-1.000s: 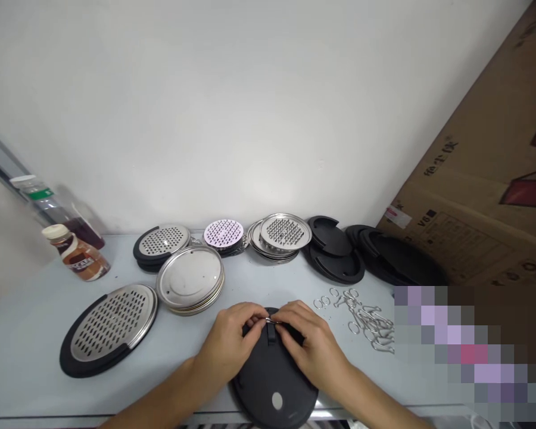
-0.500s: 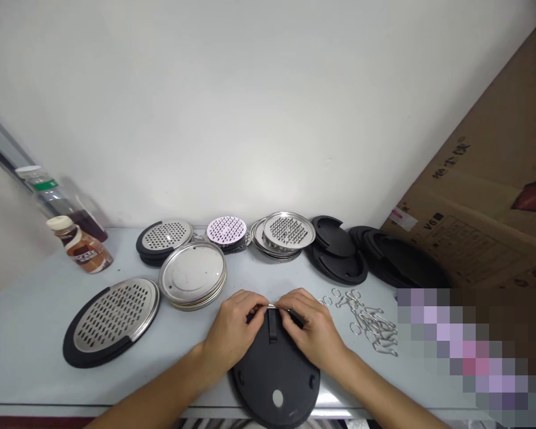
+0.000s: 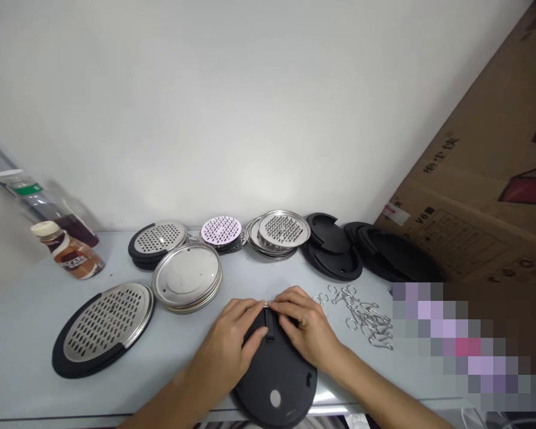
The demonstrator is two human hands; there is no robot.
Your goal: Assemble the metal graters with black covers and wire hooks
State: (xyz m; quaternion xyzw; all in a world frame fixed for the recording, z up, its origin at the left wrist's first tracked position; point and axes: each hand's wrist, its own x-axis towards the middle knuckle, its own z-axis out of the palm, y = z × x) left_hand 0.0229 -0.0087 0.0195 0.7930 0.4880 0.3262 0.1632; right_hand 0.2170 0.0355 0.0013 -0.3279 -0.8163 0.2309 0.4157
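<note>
At the far left, a clear bottle with a green band and dark red drink leans in view behind a brown-labelled bottle with a cream cap. Nearer lies a silver perforated metal disc in a black crescent rim. Right of it, a stack of plain silver metal discs touches or nearly touches a far stack of black-rimmed perforated discs.

In the near middle, the left hand is partly open, its thumb apart from the forefinger, which touches a small silver metal piece at the far end of a matte black round plate. That plate lies between the hands, its near end reaching past the near edge of the grey-blue table. The right hand is curled, forefinger at the same piece; I cannot tell whether its thumb grips too.

Farther off sit a pale lilac perforated disc and a stack of round silver grater plates, with a strip of table between them and the hands. Just right of the right hand, silver wire rings and clips lie loose, limiting room there; beyond are black notched round trays and a brown cardboard box.
</note>
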